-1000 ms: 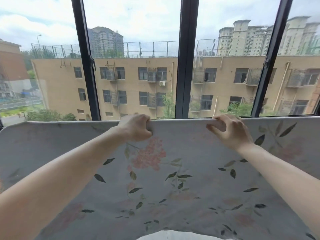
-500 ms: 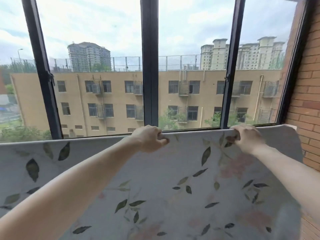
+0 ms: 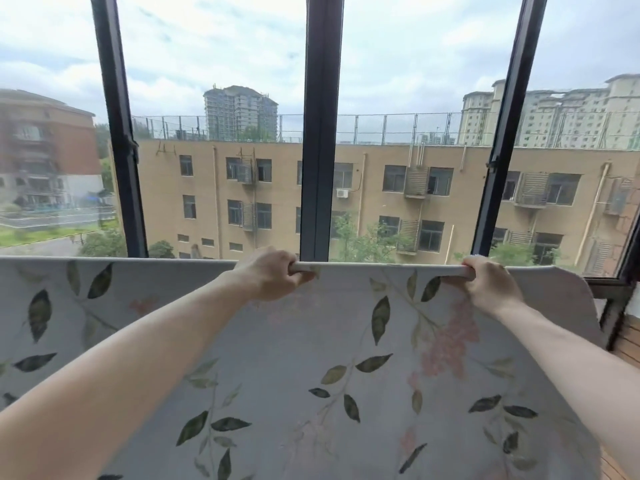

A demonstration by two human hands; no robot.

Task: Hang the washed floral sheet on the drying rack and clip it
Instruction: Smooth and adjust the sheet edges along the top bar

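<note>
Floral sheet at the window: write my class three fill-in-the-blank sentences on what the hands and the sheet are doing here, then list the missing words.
1. Both hands grip the sheet along its ____ edge.
2. The left hand grips the floral sheet just below the ____ of the three dark window posts.
3. The pink flower cluster printed on the sheet lies below the ____ hand.

Missing words: top; middle; right
</note>
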